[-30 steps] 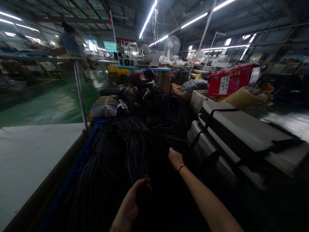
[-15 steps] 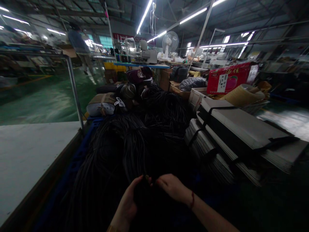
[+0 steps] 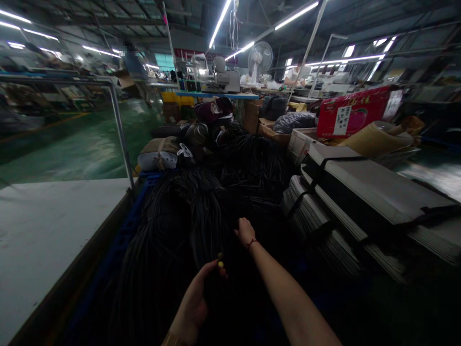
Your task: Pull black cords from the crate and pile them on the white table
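Note:
Between the thumb and fingers of my left hand (image 3: 197,295) is a small yellowish piece (image 3: 220,264), low in the middle of the view. My right hand (image 3: 245,232), with a red string at the wrist, is closed over the dark heap, farther forward and to the right; what it grips is too dark to make out. Long black strips (image 3: 207,216) lie in looped bundles beneath and in front of both hands, on a blue pallet (image 3: 124,216).
Strapped stacks of pale boards (image 3: 374,180) stand at the right, beside a red box (image 3: 351,115). At the left are a white tabletop (image 3: 54,230) and a metal rail (image 3: 120,129). Wrapped bundles (image 3: 158,154) lie beyond the strips. A person (image 3: 135,72) carries a cardboard box.
My right hand has moved forward, away from my left hand. The yellowish piece in my left hand shows more clearly. The view has shifted slightly, and the far person's position has changed.

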Motion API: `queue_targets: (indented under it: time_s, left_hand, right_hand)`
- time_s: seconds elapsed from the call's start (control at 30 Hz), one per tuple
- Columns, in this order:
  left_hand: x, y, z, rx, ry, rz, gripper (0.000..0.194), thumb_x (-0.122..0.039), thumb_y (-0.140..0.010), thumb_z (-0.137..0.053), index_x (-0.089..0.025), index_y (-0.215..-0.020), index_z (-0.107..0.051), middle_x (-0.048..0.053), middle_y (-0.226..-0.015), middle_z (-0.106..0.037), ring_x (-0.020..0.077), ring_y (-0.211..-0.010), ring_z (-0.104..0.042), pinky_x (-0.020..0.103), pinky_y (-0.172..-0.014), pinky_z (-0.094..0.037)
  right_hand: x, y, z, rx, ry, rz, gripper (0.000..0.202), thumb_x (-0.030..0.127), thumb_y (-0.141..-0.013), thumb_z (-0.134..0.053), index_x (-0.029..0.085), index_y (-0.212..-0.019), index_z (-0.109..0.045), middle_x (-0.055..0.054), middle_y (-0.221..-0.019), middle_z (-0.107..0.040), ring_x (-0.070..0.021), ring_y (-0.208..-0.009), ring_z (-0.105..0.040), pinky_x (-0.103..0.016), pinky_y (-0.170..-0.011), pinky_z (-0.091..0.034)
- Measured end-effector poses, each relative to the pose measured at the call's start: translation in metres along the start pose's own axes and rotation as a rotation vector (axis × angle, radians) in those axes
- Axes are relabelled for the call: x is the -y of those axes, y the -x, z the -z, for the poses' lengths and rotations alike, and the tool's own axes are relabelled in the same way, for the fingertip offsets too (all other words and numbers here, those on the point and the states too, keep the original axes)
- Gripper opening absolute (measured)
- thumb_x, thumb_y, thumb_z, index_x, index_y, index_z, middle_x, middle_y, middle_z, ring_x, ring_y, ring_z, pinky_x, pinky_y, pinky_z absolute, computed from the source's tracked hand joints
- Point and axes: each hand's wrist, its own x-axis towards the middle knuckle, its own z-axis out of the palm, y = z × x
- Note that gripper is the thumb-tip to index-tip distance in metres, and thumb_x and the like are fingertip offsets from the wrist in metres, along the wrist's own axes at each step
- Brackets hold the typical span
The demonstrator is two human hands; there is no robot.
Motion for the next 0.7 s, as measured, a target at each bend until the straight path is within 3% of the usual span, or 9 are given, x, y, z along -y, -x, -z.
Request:
queue_targets:
  time_s: [0.33, 0.47, 0.6, 0.7]
  left_hand:
    - [-0.001, -0.002, 0.005, -0.017, -0.031, -0.005, 0.014, -0.017, -0.073, -0.065, -0.009, -0.083, -0.062, 0.006, -0.062, -0.067, 0.0161, -0.058, -0.066, 0.027, -0.060, -0.055]
    - [-0.002, 0.003, 0.000, -0.032, -0.032, -0.019, 0.011, -0.016, -0.076, -0.062, -0.010, -0.085, -0.062, 0.004, -0.061, -0.067, 0.0166, -0.057, -0.066, 0.028, -0.060, -0.056]
    - [-0.002, 0.005, -0.002, -0.022, -0.041, -0.007, 0.009, -0.015, -0.076, -0.061, -0.010, -0.084, -0.063, 0.005, -0.061, -0.068, 0.0172, -0.057, -0.067, 0.029, -0.060, -0.057]
    - [-0.001, 0.003, -0.002, -0.006, -0.064, -0.007, 0.011, -0.015, -0.074, -0.064, -0.010, -0.083, -0.064, 0.006, -0.063, -0.069, 0.0174, -0.058, -0.067, 0.028, -0.059, -0.056]
  right_hand:
    - [0.001, -0.004, 0.020, 0.132, -0.094, -0.039, 0.016, 0.021, -0.079, -0.052, 0.016, -0.094, -0.053, -0.013, -0.104, -0.062, -0.0218, -0.093, -0.060, -0.032, -0.077, -0.044]
    - [-0.004, 0.000, 0.030, 0.285, -0.299, -0.064, 0.015, 0.021, -0.085, -0.045, 0.014, -0.097, -0.052, -0.006, -0.082, -0.066, -0.0110, -0.061, -0.061, -0.022, -0.057, -0.046]
    - [-0.005, 0.022, 0.050, 0.408, -0.489, -0.036, 0.016, 0.025, -0.088, -0.039, 0.015, -0.085, -0.051, 0.001, -0.069, -0.060, -0.0051, -0.046, -0.050, -0.016, -0.044, -0.042]
    - [0.001, 0.059, 0.075, 0.490, -0.714, 0.032, 0.020, 0.034, -0.087, -0.041, 0.017, -0.081, -0.049, 0.003, -0.066, -0.054, -0.0058, -0.047, -0.049, -0.017, -0.044, -0.042]
